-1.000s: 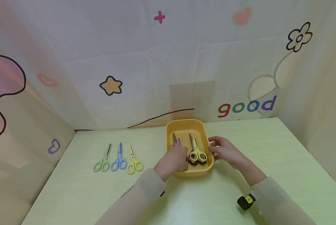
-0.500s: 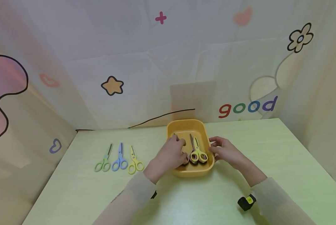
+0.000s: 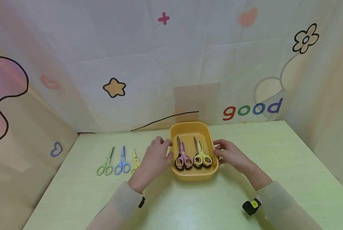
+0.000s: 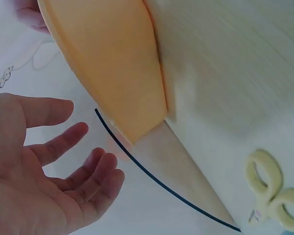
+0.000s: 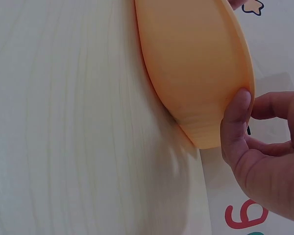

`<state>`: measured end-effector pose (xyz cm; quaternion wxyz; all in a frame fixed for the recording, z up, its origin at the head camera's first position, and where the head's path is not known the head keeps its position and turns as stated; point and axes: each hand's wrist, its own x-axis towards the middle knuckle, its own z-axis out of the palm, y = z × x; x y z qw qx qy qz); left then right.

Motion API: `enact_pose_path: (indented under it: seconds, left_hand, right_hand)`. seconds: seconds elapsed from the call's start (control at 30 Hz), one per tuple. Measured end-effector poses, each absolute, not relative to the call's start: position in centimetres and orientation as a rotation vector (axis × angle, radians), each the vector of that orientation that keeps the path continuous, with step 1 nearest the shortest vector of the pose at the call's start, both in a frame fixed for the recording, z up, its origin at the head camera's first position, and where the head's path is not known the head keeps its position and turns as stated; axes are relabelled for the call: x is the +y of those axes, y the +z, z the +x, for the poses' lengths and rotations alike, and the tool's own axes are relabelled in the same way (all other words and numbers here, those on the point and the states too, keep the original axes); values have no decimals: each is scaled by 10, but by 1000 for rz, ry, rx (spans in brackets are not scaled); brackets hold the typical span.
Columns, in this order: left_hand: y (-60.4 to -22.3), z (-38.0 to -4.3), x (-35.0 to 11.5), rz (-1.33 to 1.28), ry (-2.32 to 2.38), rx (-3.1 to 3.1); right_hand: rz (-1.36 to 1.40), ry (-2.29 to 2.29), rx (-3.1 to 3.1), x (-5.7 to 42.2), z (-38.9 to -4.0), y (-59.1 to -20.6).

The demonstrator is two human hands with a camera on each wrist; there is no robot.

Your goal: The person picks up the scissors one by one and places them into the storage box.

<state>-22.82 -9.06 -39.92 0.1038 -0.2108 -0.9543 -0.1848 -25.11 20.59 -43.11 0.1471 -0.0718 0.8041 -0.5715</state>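
A yellow-orange plastic tray [image 3: 190, 131] stands near the back of the table with several pairs of scissors in it. At its left, pink scissors [image 3: 182, 150] lie over black-handled scissors [image 3: 178, 143]. On the right side, yellow scissors [image 3: 200, 149] overlap another dark-handled pair. My left hand [image 3: 157, 156] is just outside the tray's left wall, fingers loosely bent and holding nothing; the left wrist view shows a gap between fingertips and wall. My right hand [image 3: 231, 155] holds the tray's right rim, the thumb [image 5: 237, 110] against the outer wall.
Left of the tray, green scissors [image 3: 108, 163], blue scissors [image 3: 122, 161] and yellow scissors [image 3: 135, 158] lie in a row on the pale table [image 3: 73, 191]. My left hand partly covers the yellow pair. A printed curtain [image 3: 148, 64] hangs behind the table.
My left hand has let go of the pink scissors, lifted out of the tray and moved left beside its wall. The right hand has stayed at the tray's right side.
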Motion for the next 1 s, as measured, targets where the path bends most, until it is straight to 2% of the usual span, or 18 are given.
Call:
enact_pose_path:
  seconds: [0.6,1.0]
  left_hand:
    - [-405,-220,-141,-334,-239,-3194]
    - [-405,-223,-154,-299,-169,-3332]
  right_hand:
    - [-209,-1663,2294,207,-251,-433]
    - [-211,-1668,2295,208,-252,-434]
